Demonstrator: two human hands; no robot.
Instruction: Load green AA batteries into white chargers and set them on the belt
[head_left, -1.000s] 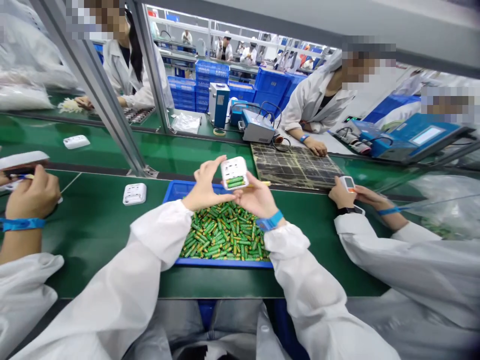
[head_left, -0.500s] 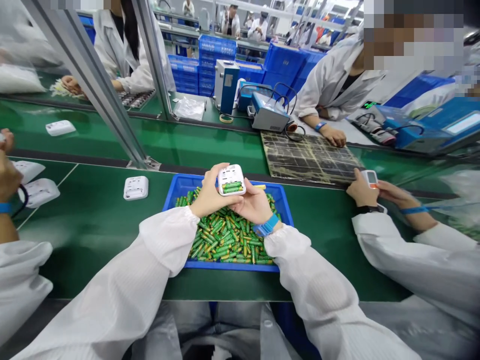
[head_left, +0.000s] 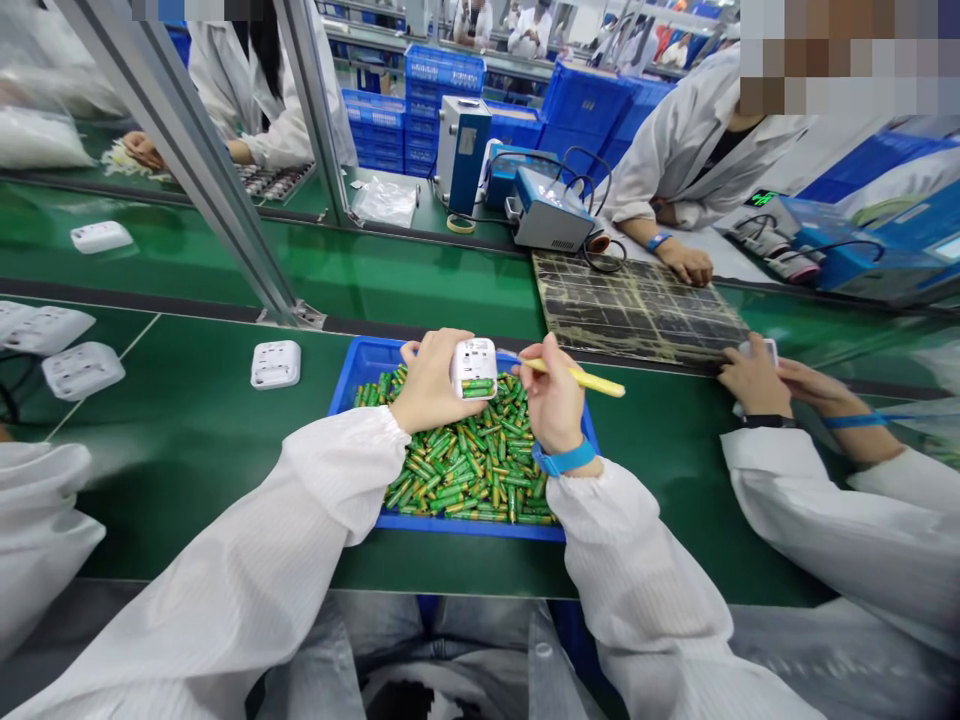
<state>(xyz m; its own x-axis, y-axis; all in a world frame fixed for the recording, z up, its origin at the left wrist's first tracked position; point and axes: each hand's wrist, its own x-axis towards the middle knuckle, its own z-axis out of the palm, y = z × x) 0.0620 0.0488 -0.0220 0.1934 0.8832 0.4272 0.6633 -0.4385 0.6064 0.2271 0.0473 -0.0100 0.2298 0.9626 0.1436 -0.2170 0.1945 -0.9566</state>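
Note:
My left hand (head_left: 435, 383) grips a small white plastic device (head_left: 475, 362) by its edges, its open back facing me. Green batteries (head_left: 478, 387) lie in the compartment along its lower side. Just to the right, my right hand (head_left: 556, 392) is closed around a yellow-handled tool (head_left: 598, 381). The tool's thin tip points left at the device; what kind of tip it has is too small to make out. Below both hands is a blue tray (head_left: 465, 527) heaped with loose green and gold batteries (head_left: 457, 470).
Another white device (head_left: 275, 364) lies left of the tray, with several more (head_left: 82, 371) farther left. A metal post (head_left: 225, 180) rises behind the bench. A dark gridded board (head_left: 637, 310) lies across the conveyor. At right, a co-worker's hands (head_left: 761, 380) hold a white device.
My right hand has come off the device and moved right, and the yellow tool is now swung up toward the device. My left hand still holds the device.

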